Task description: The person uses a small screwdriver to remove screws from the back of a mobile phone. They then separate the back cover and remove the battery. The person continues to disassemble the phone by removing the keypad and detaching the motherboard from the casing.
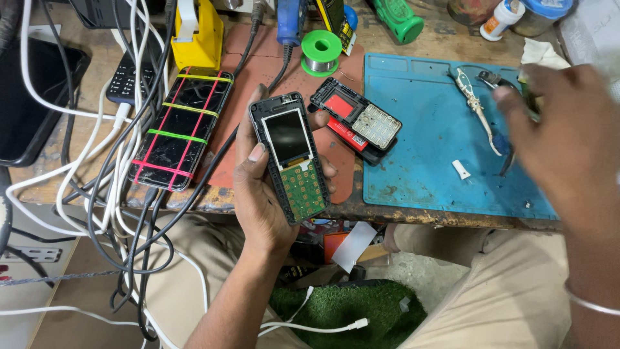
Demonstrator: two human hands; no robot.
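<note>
- Cracked smartphone (181, 126), bound with coloured rubber bands, lies left of the opened keypad phone (289, 155), long axis parallel to it.
- Left hand (258, 194) is clamped around the opened keypad phone from its left edge and back; screen and green circuit board face up, long axis running away from the person, tilted slightly left.
- Removed keypad frame (355, 119) lies just right of the opened keypad phone, on the bench.
- Right hand (571, 136), blurred, hangs well right of the opened keypad phone over the blue mat (420, 155), fingers pinched on a thin tool (531, 103).
</note>
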